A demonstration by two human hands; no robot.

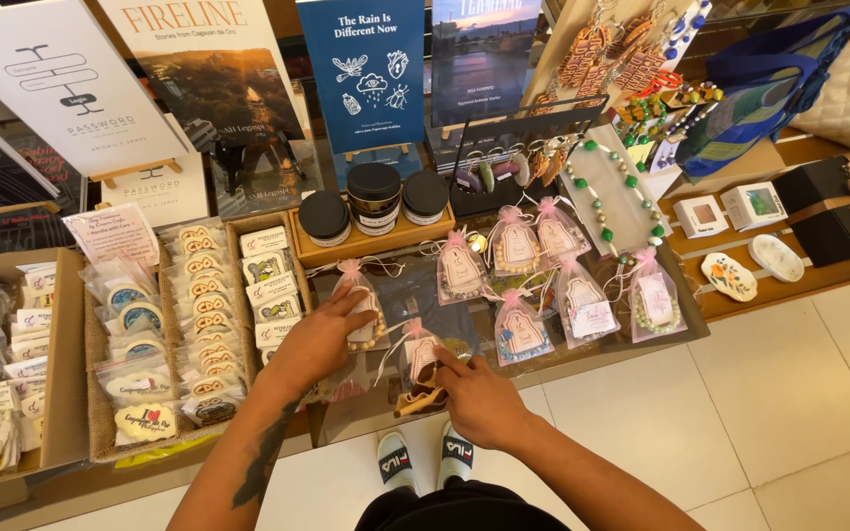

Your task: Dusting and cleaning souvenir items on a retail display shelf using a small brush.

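Small clear gift pouches with pink ties lie at lower centre of the surface [686,324]. The left hand [319,342] rests, fingers spread, on one pouch [361,305]; the right hand [479,398] pinches another pouch [421,356]. They appear mid-arrangement; placing calls for a light touch.

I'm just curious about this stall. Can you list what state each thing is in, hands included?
left hand: resting flat on a clear pouch, tied shut with a pink ribbon
right hand: fingertips pinching a second pouch, lying tilted
other pouches: upright, tied shut
three black jars: lids on, in a wooden tray
blue book: closed, propped upright
cardboard box: open
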